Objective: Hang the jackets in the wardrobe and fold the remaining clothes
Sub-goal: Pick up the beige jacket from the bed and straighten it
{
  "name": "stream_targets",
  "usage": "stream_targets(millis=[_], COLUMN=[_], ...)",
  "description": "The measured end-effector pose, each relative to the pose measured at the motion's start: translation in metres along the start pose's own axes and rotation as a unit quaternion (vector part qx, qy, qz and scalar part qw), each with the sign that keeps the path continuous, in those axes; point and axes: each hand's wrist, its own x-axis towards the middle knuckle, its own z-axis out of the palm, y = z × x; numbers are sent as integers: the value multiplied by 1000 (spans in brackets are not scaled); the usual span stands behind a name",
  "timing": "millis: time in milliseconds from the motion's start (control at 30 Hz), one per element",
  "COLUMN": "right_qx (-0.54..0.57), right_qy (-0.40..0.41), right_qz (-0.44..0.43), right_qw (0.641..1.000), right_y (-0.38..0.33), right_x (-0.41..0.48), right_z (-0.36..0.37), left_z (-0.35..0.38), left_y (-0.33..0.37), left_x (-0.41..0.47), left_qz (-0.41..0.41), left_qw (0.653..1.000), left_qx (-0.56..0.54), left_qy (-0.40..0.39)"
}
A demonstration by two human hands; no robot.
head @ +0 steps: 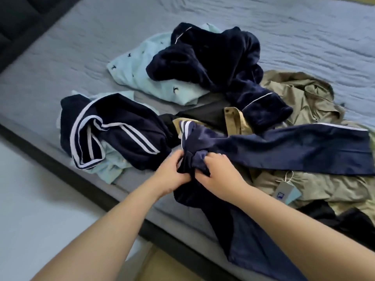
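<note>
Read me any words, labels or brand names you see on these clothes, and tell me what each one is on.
No text can be read.
Hang tag tied by string to the olive jacket: a dark blue logo block, too blurred to read.
Light blue shirt: small dark motifs, not letters.

A grey-blue bed sheet (60, 63) with a rippled quilted texture fills most of the frame. At upper centre, a pale mint shirt (134, 72) dotted with small dark bird motifs lies under a deep navy plush garment (219, 57) edged in thin white piping. At centre left, a navy garment (121, 130) carries 2 white stripes. Across centre right runs a satin navy garment (304, 149), also white-striped. Olive-khaki cloth (304, 94) spreads at right, with a light blue tag (288, 191) at lower right. Tan fabric (237, 120) shows at centre.
</note>
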Motion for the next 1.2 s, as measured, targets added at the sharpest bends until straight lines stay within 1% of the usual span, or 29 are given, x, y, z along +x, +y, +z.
stream_targets(millis=[67,100,133,167,233,267,333,367,400,433,467,533,567,600,633,667,700,767,833,867,900,933,967,1000,1033,1100,1133,1167,1200], right_qx=[-55,-72,-72,-59,-36,-51,-88,-58,22,155,291,473,533,590,647,695,727,767,791,795,796,787,765,727,682,550,490,443,395], right_qy=[15,27,48,71,122,107,-26,-97,-143,-143,-115,-61,-36,-13,5,15,16,2,-30,-40,-48,-60,-73,-83,-96,-91,-83,-82,-90], right_qz=[-64,-74,-61,-21,95,141,178,185,195,221,263,385,439,465,459,430,400,339,279,256,239,225,217,215,213,210,211,217,232], right_qw=[996,994,994,996,987,983,980,976,970,952,912,790,722,660,609,577,558,544,544,549,554,571,602,647,694,803,842,866,884], right_y=[17,28,39,51,71,79,89,88,83,72,60,31,21,11,-3,-14,-28,-61,-93,-109,-124,-137,-147,-153,-153,-134,-117,-97,-71], right_x=[-13,-19,-25,-27,-26,-23,-13,-7,-2,4,10,25,34,44,56,68,80,103,129,145,159,174,187,200,208,212,205,194,180], right_z=[1,0,-2,-5,-12,-13,-9,-5,-1,5,15,29,35,38,34,29,22,2,-14,-19,-26,-32,-39,-43,-45,-39,-32,-22,-9], left_z=[8,10,10,7,-3,-9,-22,-27,-30,-32,-33,-34,-36,-39,-42,-46,-53,-75,-109,-127,-145,-160,-174,-186,-194,-198,-194,-185,-172], left_y=[8,14,20,26,35,37,45,50,56,62,64,62,58,54,51,47,44,40,47,55,60,64,67,67,65,55,47,38,30], left_x=[6,8,8,7,4,3,3,4,6,9,14,25,29,30,27,24,20,13,5,1,-1,-1,2,5,11,22,29,35,39], left_qz=[13,17,15,6,-6,-4,12,23,28,24,23,31,36,41,49,53,53,52,99,147,202,240,247,216,160,7,-68,-126,-159], left_qw=[995,992,992,995,998,997,993,987,978,965,950,925,930,947,964,974,975,960,936,907,863,811,765,740,735,754,767,777,788], left_qx=[-14,-39,-57,-62,-65,-67,-103,-154,-206,-258,-297,-329,-291,-209,-103,6,100,225,301,350,406,461,512,556,587,620,616,604,588], left_qy=[102,117,108,83,2,-32,-50,-35,-3,43,95,186,221,241,240,221,193,156,156,182,224,268,303,311,298,216,166,121,89])
